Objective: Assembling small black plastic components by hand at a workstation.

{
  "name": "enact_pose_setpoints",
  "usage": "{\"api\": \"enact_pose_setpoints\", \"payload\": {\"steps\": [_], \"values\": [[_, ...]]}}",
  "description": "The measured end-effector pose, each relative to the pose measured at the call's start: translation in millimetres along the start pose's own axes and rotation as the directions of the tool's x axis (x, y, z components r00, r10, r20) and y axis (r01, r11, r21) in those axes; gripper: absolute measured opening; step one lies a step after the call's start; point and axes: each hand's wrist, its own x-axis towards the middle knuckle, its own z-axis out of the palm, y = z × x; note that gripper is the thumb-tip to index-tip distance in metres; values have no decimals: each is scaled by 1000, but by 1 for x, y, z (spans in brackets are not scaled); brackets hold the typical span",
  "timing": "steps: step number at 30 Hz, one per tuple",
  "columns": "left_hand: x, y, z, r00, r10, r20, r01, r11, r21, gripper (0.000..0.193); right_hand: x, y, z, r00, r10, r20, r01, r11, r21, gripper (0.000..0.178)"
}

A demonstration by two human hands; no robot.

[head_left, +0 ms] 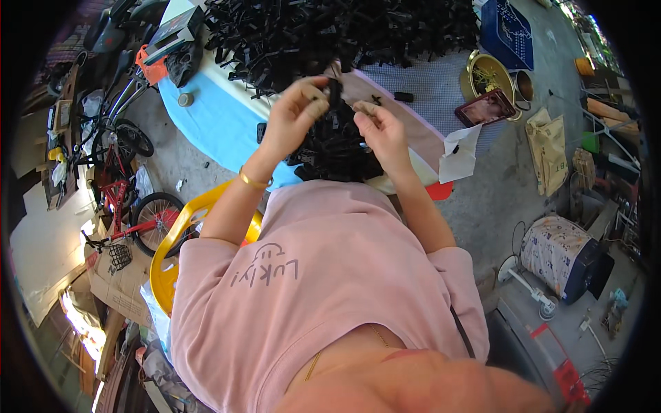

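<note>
My left hand [297,115] pinches a small black plastic piece [334,93] between thumb and fingers, holding it upright above the table. Close by on the right, my right hand [383,135] has its thumb and fingertips pressed together; whatever they hold is too small to make out. Below both hands, against my body, lies a heap of similar black pieces [335,148]. A much larger pile of black pieces [344,31] spreads over the far part of the table. One loose black piece [404,97] rests to the right of my hands.
The table carries a light blue cloth [213,127]. To the right are a gold-coloured pot [475,77], a phone [485,107], white paper [460,153] and a blue crate [507,34]. A yellow chair [167,258] and red bicycle [141,226] stand left.
</note>
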Motion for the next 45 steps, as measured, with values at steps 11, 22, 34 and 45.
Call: {"api": "enact_pose_setpoints", "payload": {"steps": [11, 22, 34, 45], "values": [[-26, 25, 2, 864, -300, 405, 484, 716, -503, 40, -9, -22, 2, 946, -15, 323, 35, 998, -54, 24], [-43, 58, 9, 960, -198, 198, 182, 979, 98, 62, -7, -18, 9, 987, -96, 125, 101, 994, -33, 19], [-39, 42, -13, 863, -277, 424, 360, 924, -129, 61, -22, -21, 12, 959, 16, 284, 21, 992, -127, 16], [-40, 31, -2, 938, -262, 226, 321, 903, -287, 40, -26, -33, 14, 978, -104, 182, 126, 986, -112, 15]]}}
